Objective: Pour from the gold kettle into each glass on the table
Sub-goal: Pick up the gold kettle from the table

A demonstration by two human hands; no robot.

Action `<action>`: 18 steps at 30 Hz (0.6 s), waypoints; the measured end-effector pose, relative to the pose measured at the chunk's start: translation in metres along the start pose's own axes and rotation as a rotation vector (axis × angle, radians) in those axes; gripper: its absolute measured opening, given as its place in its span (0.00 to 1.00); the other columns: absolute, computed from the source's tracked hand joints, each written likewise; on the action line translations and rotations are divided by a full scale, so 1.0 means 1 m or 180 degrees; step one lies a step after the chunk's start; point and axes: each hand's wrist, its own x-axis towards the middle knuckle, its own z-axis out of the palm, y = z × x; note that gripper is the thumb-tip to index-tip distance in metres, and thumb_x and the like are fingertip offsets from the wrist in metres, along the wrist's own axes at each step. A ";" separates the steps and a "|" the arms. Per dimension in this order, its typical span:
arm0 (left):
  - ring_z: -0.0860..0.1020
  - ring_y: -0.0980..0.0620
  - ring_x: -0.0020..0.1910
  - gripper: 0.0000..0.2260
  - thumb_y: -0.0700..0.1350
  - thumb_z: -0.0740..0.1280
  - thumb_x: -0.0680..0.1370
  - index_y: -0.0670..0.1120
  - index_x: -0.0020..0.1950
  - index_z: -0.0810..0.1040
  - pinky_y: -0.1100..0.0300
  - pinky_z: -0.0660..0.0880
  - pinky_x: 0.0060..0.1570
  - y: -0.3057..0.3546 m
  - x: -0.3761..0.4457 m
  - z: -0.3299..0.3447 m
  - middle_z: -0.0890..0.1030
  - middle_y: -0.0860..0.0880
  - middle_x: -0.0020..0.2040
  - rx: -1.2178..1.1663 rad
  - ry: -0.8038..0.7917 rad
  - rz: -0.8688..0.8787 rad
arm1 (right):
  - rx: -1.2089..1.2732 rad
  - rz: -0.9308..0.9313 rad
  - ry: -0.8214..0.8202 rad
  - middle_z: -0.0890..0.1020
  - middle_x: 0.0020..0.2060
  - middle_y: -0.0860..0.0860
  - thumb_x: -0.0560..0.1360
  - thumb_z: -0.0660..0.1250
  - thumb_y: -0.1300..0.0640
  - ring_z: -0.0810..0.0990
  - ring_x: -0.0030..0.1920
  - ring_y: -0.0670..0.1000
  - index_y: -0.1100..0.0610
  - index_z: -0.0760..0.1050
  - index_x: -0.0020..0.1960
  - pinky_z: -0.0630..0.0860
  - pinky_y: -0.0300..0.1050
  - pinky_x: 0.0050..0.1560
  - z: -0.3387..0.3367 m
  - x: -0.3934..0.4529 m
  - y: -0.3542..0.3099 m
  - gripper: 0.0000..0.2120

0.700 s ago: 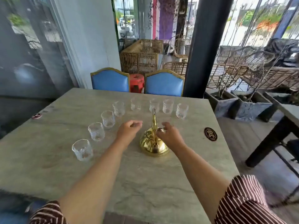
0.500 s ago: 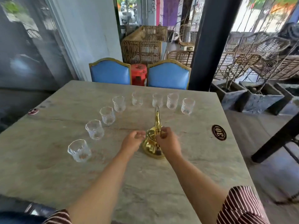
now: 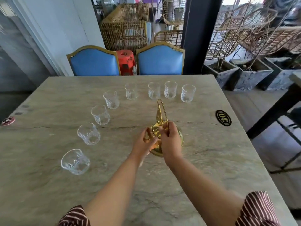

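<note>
A gold kettle stands on the stone table, its thin wire handle upright. My right hand pinches the base of that handle from the near side. My left hand rests against the kettle's left flank, fingers curled on the body. Several clear patterned glasses curve around the kettle, from the nearest glass at the left up to the far right glass. All stand upright and look empty.
A black oval number plate lies right of the kettle. A round red-and-white sticker sits at the left edge. Two blue chairs stand behind the far edge. A dark table frame and grey planters are to the right.
Both hands have closed in on the kettle: the left now touches its side, the right grips the handle base. The camera has tilted further down over the table.
</note>
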 end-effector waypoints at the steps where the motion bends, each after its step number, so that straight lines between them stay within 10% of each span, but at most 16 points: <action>1: 0.76 0.48 0.65 0.34 0.47 0.72 0.78 0.55 0.80 0.58 0.44 0.74 0.61 0.001 0.001 -0.002 0.71 0.51 0.72 0.0001 -0.0035 -0.0057 | 0.0053 0.0051 0.0003 0.74 0.33 0.46 0.79 0.64 0.60 0.70 0.34 0.47 0.60 0.71 0.46 0.70 0.43 0.37 0.000 0.000 0.001 0.05; 8: 0.80 0.44 0.61 0.36 0.46 0.76 0.74 0.54 0.78 0.62 0.36 0.75 0.61 -0.002 0.004 0.004 0.76 0.50 0.67 -0.0116 -0.0042 -0.0028 | 0.0346 0.0149 -0.0152 0.71 0.31 0.47 0.80 0.63 0.62 0.66 0.32 0.47 0.59 0.70 0.44 0.67 0.44 0.34 -0.014 0.006 0.007 0.06; 13: 0.80 0.50 0.57 0.33 0.51 0.77 0.72 0.54 0.74 0.67 0.55 0.77 0.46 0.005 0.004 0.012 0.77 0.54 0.63 0.0064 -0.0100 0.0291 | 0.0316 0.0092 -0.0096 0.72 0.31 0.49 0.80 0.63 0.58 0.67 0.32 0.49 0.53 0.71 0.42 0.65 0.47 0.33 -0.028 0.016 -0.005 0.08; 18: 0.75 0.44 0.69 0.49 0.68 0.77 0.60 0.64 0.77 0.59 0.40 0.75 0.63 0.039 0.008 0.035 0.69 0.50 0.75 0.0395 -0.0370 0.0556 | 0.0219 -0.0161 0.0097 0.80 0.40 0.59 0.80 0.63 0.55 0.75 0.38 0.55 0.52 0.74 0.46 0.75 0.55 0.41 -0.051 0.038 -0.029 0.04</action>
